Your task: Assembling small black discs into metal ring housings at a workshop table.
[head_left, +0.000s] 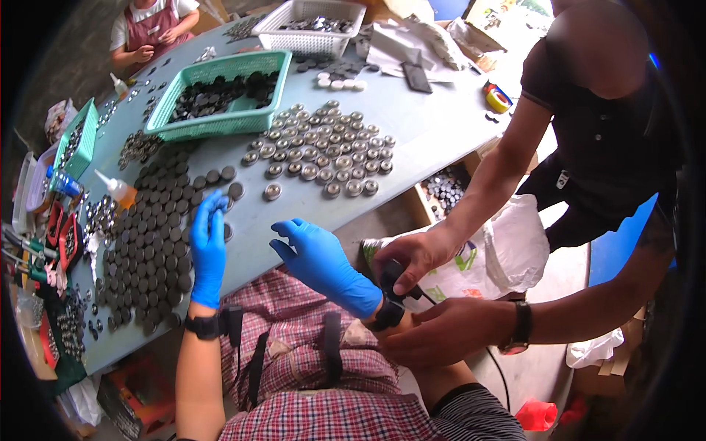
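Observation:
My left hand (208, 253), in a blue glove, is raised at the table's edge beside several dark round caps (158, 220). Its fingers bend loosely, and I see nothing held in them. My right hand (316, 261), gloved the same way, hovers over my lap with thumb and fingers apart. Black straps circle both wrists; a small black box (232, 323) sits on the left one. Another person's hands (441, 327) are at my right wrist strap (388, 314); one grips a small black device (393, 279) with a cable.
Silver ring-shaped parts (323, 151) spread across the table (243, 209). Beyond are a green basket (220, 121) of dark caps and a white basket (309, 44). A glue bottle (118, 189) and pliers (26, 250) lie left. A white sack (507, 253) stands right; someone sits across.

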`<state>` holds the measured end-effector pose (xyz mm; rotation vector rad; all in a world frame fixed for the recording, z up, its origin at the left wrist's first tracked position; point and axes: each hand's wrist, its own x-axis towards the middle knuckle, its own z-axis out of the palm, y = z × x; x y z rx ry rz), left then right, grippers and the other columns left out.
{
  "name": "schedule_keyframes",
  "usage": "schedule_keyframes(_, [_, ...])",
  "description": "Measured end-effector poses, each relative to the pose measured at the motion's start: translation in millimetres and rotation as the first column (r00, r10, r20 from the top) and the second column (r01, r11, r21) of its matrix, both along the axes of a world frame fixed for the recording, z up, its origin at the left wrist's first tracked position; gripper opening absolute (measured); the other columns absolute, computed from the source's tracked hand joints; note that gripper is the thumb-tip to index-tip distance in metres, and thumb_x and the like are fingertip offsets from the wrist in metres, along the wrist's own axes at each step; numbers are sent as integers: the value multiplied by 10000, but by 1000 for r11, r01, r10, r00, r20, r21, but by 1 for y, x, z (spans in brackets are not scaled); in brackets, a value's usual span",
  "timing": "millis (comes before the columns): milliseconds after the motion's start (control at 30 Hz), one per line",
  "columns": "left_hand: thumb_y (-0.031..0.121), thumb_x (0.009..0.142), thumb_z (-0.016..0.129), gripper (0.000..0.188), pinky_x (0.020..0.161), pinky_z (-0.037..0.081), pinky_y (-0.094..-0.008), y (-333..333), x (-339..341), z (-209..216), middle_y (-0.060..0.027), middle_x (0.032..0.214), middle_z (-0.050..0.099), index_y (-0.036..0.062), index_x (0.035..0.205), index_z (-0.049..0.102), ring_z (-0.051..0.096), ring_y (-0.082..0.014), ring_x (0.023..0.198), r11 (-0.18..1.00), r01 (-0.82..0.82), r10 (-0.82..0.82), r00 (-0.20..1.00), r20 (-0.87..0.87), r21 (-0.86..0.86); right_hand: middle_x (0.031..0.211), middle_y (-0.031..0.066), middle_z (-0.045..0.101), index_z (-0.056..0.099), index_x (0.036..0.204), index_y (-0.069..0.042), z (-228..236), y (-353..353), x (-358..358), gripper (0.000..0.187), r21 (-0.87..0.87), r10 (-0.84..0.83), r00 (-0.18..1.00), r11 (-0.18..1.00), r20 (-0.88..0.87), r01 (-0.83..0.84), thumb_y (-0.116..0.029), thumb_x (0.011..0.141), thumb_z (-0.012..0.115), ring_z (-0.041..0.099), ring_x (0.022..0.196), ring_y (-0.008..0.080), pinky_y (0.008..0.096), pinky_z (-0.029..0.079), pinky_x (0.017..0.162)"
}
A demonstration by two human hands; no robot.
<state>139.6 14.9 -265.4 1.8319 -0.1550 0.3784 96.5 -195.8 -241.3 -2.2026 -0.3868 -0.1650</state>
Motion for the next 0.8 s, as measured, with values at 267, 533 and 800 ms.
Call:
schedule_keyframes(267, [24,1002,438,312,987,451,-299,-9,-19,-15,-68,1164,639,2,1279,581,597,-147,1078,995,67,-72,995,-65,-77,919,149,661,651,1014,-81,-20,-36,33,183,-65,-33,993,997,113,41,-230,913,621,646,837,366,461,523,742])
schedule_keyframes(533, [17,996,440,308,992,454,-305,-16,-28,-17,-72,1155,638,-5,1268,584,598,-152,1077,992,85,-98,983,-153,-91,874,154,661,659,995,-75,-28,-68,53,186,-158,26,997,987,66,-16,-236,916,612,651,825,369,464,527,727])
schedule_keyframes(800, [28,999,450,290,992,449,-305,-25,-32,-16,-70,1135,648,-5,1249,593,595,-147,1079,985,131,-152,967,-206,-109,857,158,663,671,946,-65,-20,-73,52,200,-434,29,999,900,-32,-40,-254,901,623,657,819,361,472,531,719])
